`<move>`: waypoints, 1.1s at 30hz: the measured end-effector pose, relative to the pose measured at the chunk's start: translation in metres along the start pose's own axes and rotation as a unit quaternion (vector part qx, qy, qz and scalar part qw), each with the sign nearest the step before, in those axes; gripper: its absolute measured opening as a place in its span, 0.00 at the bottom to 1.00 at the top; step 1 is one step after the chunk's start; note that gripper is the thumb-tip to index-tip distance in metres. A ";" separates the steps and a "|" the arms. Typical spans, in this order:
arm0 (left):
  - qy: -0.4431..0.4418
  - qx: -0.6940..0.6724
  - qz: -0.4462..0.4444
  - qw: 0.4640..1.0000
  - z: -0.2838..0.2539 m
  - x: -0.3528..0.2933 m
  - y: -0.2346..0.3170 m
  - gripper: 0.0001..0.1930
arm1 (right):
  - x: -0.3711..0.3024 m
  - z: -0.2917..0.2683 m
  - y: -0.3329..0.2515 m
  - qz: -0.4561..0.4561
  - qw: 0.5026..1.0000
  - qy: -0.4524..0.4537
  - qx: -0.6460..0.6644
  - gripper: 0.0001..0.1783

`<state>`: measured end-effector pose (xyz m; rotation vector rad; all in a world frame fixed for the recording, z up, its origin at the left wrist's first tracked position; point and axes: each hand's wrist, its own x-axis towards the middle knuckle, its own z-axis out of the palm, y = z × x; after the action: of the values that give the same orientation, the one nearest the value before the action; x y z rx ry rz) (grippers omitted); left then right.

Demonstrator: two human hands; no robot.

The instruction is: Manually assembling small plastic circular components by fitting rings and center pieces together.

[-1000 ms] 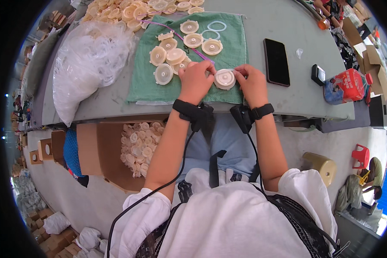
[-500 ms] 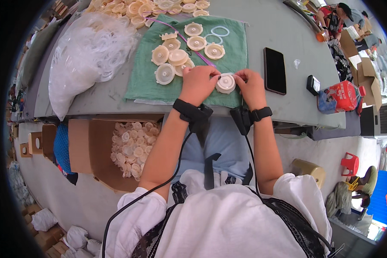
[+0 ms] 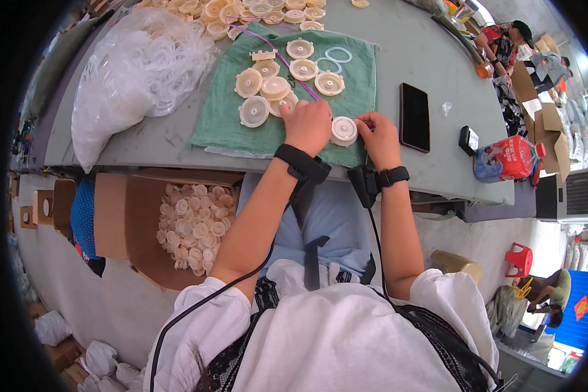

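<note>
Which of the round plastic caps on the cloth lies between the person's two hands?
The pale cap directly between the left hand and the right hand; the other caps lie higher in the picture, outside that gap.

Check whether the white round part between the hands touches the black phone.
Apart. The head view shows the white round part and the black phone separated by the right hand, some green cloth and a strip of bare grey table.

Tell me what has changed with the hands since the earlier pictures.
The left hand has drawn back leftward from the rim of the pale disc; contact is unclear. The right hand stays at the disc's right edge. Phone and green cloth lie unmoved.
</note>
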<state>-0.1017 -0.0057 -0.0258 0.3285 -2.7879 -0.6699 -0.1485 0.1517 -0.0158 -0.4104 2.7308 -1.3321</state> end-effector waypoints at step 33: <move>0.201 -0.187 0.044 0.961 -0.062 -0.079 -0.018 0.14 | 0.081 -0.004 -0.024 -0.199 0.973 -0.114 -0.009 0.12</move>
<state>-0.0064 -0.0249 0.0043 0.2297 -2.2228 -0.9651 -0.2220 0.1186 0.0089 -1.0862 2.5544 -1.2375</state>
